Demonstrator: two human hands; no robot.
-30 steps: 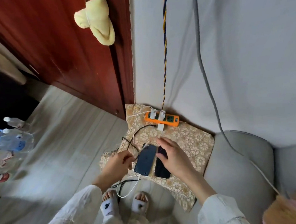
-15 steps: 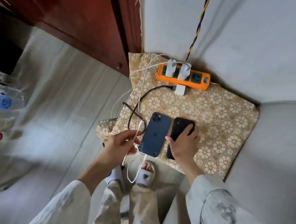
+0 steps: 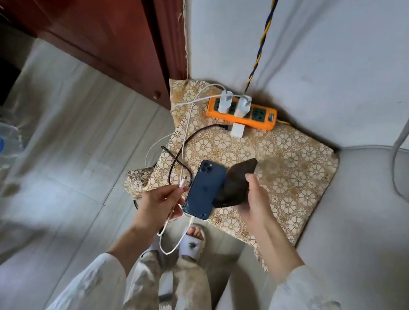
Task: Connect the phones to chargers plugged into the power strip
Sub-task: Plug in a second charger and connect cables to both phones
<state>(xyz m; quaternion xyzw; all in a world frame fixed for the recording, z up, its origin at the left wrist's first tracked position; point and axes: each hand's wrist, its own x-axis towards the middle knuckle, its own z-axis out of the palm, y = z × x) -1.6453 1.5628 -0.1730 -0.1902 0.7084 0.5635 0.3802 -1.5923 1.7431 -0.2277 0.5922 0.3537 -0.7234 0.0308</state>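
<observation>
Cushion (image 3: 285, 162) front edge: right hand (image 3: 254, 197) has just lifted the black phone (image 3: 235, 185); left hand (image 3: 159, 200) pinches a white plug (image 3: 183, 181) beside the blue phone (image 3: 206, 188), already cabled. Plugging in comes next.

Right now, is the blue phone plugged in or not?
Plugged in: a white cable enters the blue phone at its bottom edge, near the left hand.
</observation>
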